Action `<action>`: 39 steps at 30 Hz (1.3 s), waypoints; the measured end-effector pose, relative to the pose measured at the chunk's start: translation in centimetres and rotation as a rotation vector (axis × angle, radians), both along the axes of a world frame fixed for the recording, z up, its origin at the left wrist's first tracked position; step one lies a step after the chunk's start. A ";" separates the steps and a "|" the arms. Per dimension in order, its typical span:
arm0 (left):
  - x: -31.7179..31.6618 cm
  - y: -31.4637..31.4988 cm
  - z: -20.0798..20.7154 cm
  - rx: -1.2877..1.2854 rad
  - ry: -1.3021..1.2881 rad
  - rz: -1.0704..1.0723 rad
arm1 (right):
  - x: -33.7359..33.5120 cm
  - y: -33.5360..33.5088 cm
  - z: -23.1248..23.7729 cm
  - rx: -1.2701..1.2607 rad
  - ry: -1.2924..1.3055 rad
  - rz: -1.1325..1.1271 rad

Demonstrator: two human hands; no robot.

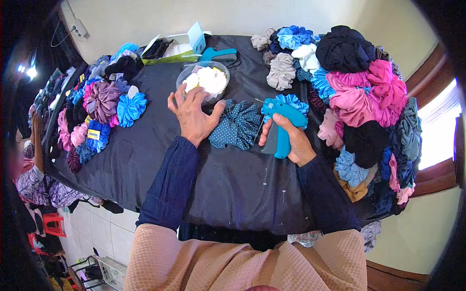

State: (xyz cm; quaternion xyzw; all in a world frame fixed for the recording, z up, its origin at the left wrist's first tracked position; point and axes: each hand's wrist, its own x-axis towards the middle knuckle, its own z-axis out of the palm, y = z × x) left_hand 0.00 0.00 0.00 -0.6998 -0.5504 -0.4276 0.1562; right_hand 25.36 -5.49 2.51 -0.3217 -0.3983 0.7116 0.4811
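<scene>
My right hand is wrapped round the handle of a teal tagging gun, its thin needle pointing up and left. My left hand has its fingers spread at the near rim of a clear plastic bowl, which holds white and yellowish tags. Between my hands lies a dark teal dotted scrunchie, close to my left thumb. A bright blue scrunchie sits partly hidden behind the tagging gun.
Mixed scrunchies form a big pile on the right and a smaller, partly tagged one on the left. Behind the bowl are a second tagging gun and an open box. Small plastic fasteners lie on the black cloth. Another person's arm shows far left.
</scene>
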 end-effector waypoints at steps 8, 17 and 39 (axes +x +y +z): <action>-0.4 -0.2 0.2 0.064 -0.057 -0.008 | -0.1 0.0 -0.3 -0.001 0.001 -0.001; -0.5 0.1 -0.1 0.075 -0.135 -0.035 | -0.2 -0.1 0.1 0.014 -0.012 -0.014; -0.8 0.5 -0.7 -0.021 -0.112 0.024 | 0.0 0.0 -0.1 0.013 -0.028 -0.012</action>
